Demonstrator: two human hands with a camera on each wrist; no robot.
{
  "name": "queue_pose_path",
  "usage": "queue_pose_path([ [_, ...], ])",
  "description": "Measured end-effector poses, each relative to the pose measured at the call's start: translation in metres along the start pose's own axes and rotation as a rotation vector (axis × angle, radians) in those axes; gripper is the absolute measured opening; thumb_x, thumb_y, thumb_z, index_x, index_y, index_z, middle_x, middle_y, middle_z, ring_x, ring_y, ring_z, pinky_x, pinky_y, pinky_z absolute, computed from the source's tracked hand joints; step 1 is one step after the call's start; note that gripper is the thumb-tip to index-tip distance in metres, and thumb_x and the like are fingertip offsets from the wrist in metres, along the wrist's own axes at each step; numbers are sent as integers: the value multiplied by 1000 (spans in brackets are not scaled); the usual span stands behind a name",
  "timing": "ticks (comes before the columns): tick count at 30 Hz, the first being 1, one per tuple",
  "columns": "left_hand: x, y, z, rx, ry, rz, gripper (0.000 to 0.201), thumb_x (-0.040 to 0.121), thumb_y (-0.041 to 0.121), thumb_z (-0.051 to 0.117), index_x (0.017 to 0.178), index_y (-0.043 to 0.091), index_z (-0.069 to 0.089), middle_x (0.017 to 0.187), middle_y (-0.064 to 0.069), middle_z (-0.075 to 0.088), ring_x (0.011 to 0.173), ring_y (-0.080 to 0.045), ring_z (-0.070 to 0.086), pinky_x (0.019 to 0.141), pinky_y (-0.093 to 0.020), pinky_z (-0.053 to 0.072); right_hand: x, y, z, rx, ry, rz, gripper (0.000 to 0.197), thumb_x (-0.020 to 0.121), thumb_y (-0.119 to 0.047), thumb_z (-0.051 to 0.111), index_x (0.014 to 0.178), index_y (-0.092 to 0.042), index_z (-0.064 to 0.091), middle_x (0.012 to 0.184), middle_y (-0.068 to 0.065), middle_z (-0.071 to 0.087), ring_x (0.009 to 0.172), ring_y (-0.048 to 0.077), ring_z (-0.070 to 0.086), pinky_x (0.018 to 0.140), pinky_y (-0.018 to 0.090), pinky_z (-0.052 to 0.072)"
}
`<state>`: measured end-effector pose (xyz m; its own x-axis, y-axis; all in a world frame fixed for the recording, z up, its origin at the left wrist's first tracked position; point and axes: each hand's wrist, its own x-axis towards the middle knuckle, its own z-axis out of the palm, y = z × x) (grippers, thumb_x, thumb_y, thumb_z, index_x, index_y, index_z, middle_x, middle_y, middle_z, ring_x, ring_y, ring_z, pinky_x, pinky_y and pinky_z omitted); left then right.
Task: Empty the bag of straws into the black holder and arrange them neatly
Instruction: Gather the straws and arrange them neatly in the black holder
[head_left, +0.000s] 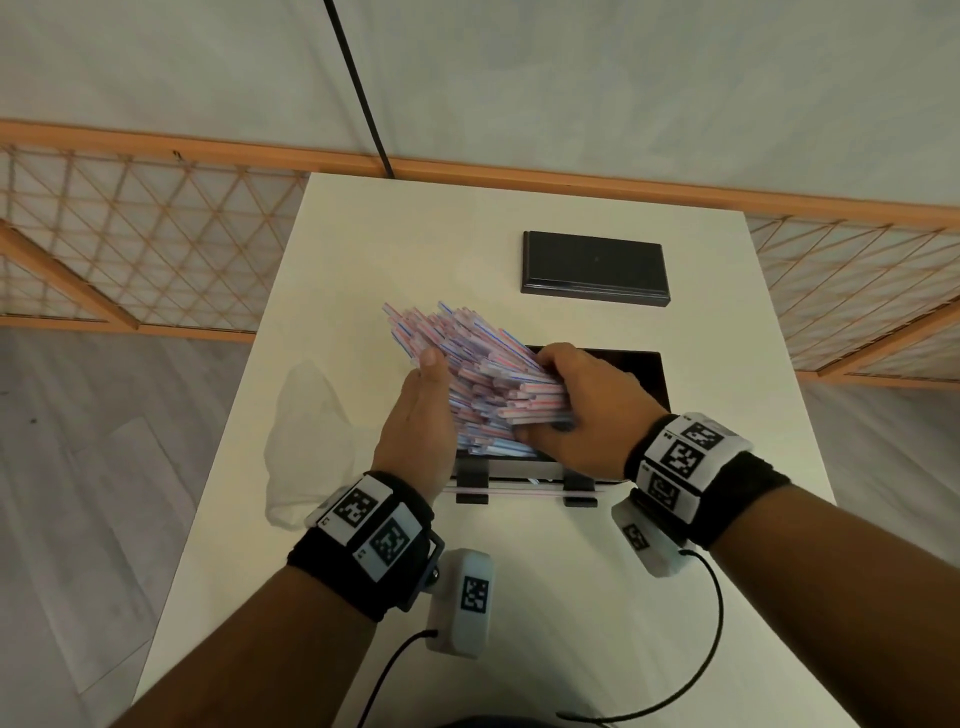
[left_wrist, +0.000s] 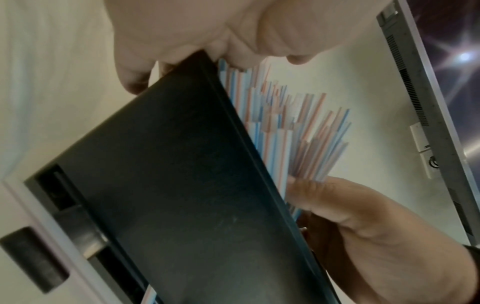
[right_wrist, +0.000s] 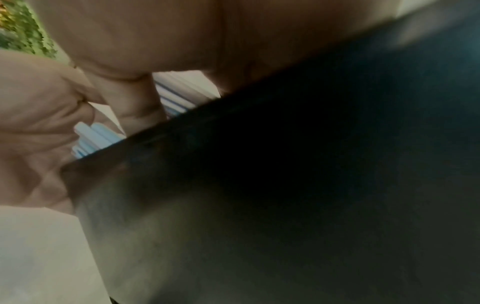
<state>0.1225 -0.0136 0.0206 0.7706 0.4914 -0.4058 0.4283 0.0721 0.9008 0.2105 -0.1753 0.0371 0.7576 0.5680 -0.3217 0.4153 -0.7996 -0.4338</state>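
The straws (head_left: 483, 374) lie in a slanted bundle over the open black holder (head_left: 655, 375) near the middle of the table (head_left: 519, 597), their far ends fanning toward its left edge. My left hand (head_left: 415, 423) presses flat, fingers straight, against the bundle's left side, while my right hand (head_left: 587, 410) curls its fingers over the near ends. The empty bag (head_left: 306, 436) lies crumpled by the left edge, and the holder's black lid (head_left: 595, 267) lies toward the far edge.
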Motion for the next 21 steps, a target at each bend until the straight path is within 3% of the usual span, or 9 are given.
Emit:
queue_pose_path([
  [3,-4,3,3,-28,37,28,72,99,66,24,147,14,40,106,27,47,105,0,47,98,-25,24,6,-5,-1,-112,-11,37,71,71,-74,61,124,-30,45,118,-7,54,107,19,53,98,47,42],
  [5,-6,5,3,24,34,41,62,101,60,22,136,14,47,96,23,48,90,3,48,94,-25,27,9,-9,1,-84,-17,33,65,71,-73,62,118,-31,46,113,-5,52,103,18,53,97,47,44],
  [7,-7,6,1,106,-8,89,60,100,61,21,134,18,48,103,20,53,97,-5,51,94,-24,30,11,-13,2,-20,-25,20,61,71,-68,64,115,-30,46,105,-5,49,95,18,54,91,45,50],
  [9,-4,3,-2,182,-28,186,66,96,70,19,136,25,47,112,20,55,109,-6,52,104,-28,35,13,-19,1,-17,-42,-2,57,73,-65,64,115,-29,46,100,-7,47,91,17,54,87,46,52],
  [12,3,-2,-4,344,-15,261,82,86,67,14,141,14,45,131,-6,56,124,-29,53,110,-44,40,13,-32,-3,-68,6,-21,48,76,-52,63,112,-27,44,98,-7,46,90,20,55,84,48,52],
  [13,5,-2,-5,382,-9,262,79,87,64,14,139,13,45,128,-5,57,123,-30,53,106,-42,42,13,-35,-5,-84,34,-26,46,76,-47,63,112,-25,44,98,-6,46,90,22,55,83,49,52],
  [16,-2,8,-4,225,37,139,57,101,61,23,128,18,49,106,13,58,106,-17,57,88,-22,35,13,-40,-8,-106,88,-49,48,79,-46,65,113,-20,44,102,0,46,93,26,52,82,48,52],
  [19,-11,16,-1,162,61,24,64,99,63,23,132,13,47,120,-2,59,113,-26,54,91,-32,35,10,-31,-11,-124,125,-53,59,76,-58,69,117,-21,48,109,2,49,99,26,50,86,48,50],
  [21,-12,16,0,146,58,-11,65,98,64,22,129,13,47,114,-4,59,111,-28,54,91,-35,36,3,-19,-15,-123,194,-36,66,73,-58,74,122,-23,48,116,2,49,105,25,49,91,45,48],
])
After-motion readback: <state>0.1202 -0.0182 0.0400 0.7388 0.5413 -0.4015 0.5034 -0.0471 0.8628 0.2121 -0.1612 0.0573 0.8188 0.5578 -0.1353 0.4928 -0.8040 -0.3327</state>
